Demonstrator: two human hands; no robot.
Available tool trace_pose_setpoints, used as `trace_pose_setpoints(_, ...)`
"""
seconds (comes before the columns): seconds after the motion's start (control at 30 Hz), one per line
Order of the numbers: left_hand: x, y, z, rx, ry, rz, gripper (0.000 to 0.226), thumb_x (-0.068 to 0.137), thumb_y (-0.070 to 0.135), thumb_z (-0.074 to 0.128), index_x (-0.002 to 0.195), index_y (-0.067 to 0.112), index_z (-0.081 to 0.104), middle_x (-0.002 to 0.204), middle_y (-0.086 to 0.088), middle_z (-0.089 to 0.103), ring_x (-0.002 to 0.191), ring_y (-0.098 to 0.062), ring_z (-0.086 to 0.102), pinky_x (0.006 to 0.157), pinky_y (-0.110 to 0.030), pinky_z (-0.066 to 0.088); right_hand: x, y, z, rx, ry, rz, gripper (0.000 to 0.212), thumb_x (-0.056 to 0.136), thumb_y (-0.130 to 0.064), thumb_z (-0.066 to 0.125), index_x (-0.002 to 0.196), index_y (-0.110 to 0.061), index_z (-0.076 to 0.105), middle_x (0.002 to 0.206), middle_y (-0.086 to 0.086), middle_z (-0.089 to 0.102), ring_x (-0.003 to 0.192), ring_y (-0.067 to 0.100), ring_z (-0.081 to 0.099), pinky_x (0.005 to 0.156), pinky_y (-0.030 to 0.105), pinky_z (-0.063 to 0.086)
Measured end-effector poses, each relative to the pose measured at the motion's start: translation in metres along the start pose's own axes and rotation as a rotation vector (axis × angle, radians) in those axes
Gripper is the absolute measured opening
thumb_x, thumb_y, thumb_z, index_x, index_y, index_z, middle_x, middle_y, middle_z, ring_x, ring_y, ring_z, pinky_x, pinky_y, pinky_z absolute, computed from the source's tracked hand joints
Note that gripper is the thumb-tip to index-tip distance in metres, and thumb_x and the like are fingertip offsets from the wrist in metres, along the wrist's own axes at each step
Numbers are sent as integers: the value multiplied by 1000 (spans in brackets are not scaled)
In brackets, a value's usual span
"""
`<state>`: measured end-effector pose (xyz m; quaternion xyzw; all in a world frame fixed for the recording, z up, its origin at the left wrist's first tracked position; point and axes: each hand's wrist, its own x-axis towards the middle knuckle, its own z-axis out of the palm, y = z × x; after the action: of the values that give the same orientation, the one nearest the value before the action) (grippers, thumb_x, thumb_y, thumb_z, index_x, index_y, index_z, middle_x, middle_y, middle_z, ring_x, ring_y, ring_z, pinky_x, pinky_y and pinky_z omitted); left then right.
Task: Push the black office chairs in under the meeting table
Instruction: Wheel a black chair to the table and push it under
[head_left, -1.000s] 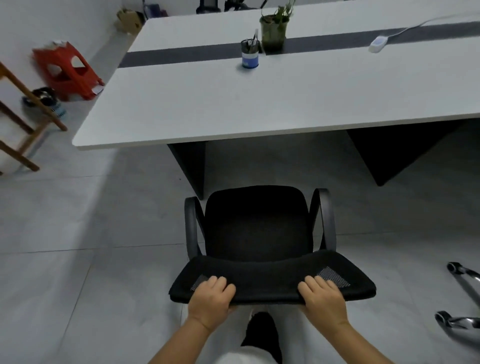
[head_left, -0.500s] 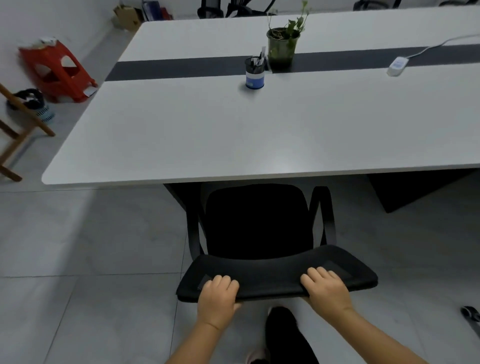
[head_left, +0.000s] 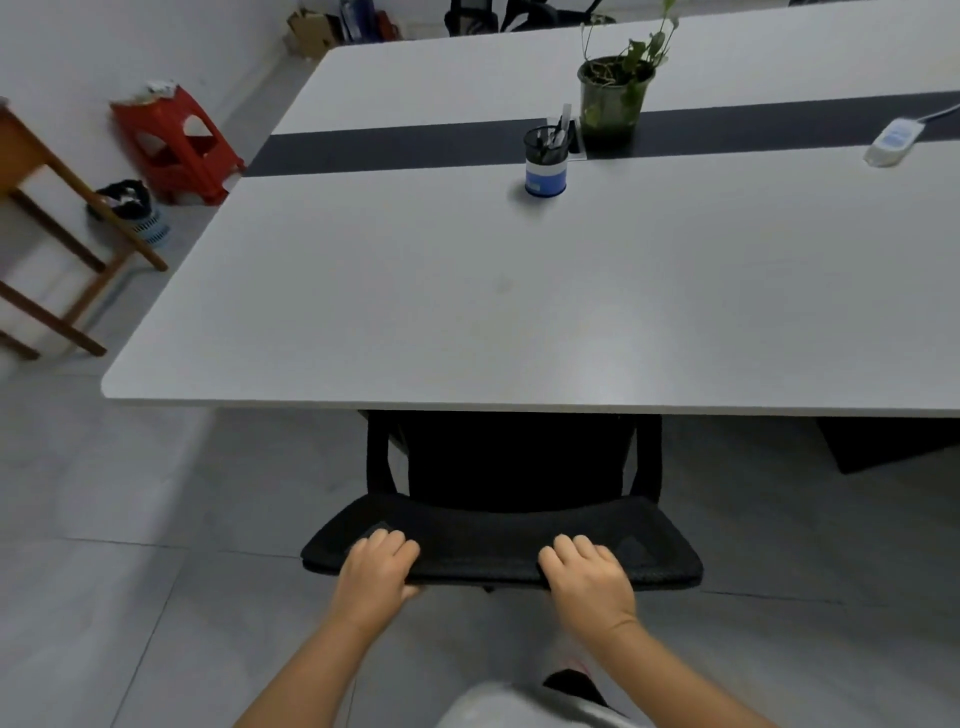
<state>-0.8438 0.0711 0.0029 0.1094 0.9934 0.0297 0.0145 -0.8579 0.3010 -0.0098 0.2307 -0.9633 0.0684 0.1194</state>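
black office chair now sitting partly under the bench, seat front and armrests hidden beneath the white top, whereas a second ago standing well clear of the edge with the whole seat in view. meaning the push is mostly through: judging by how little seat is showing, only a short final shove remaining before the backrest comes near the bench edge. being held by the top of the backrest, which is still lying apart from the edge. likely needing a straight, even push from both sides so the armrests do not catch on the dark leg panel under the top. more black chairs showing at the far side, their position too small to judge.

left hand curling narrow over the backrest's top left, fingers on top and thumb tucked beneath, keeping its grip as before. right hand doing the same on the right, fingers draped over the padded edge, thumb hidden.

plant pot standing on the dark centre strip, pen cup just beside it toward the near edge; both well away from the chair and untouched by the push.
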Motion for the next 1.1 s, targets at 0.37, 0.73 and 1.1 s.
trace_pose_setpoints(0.37,60,-60,1,51,19,192,53,13,43,91,50,16,62,49,1,58,42,-15,56,39,-14,40,59,-9,23,-95,5,63,28,60,-4,37,46,-19,56,45,-4,50,41,15,50,49,20,34)
trace_pose_setpoints(0.73,118,-97,16,-28,381,399,38,98,41,23,78,18,44,49,3,59,59,-16,41,43,-20,35,118,5,38,-192,75,160,27,59,0,38,46,-15,57,44,1,50,48,19,43,52,27,26)
trace_pose_setpoints(1.1,120,-76,8,-56,82,361,77,25,45,89,73,18,36,49,3,56,56,-15,41,38,-20,36,121,16,27,-186,-51,229,26,52,2,33,41,-14,51,41,3,45,35,20,43,36,21,31)
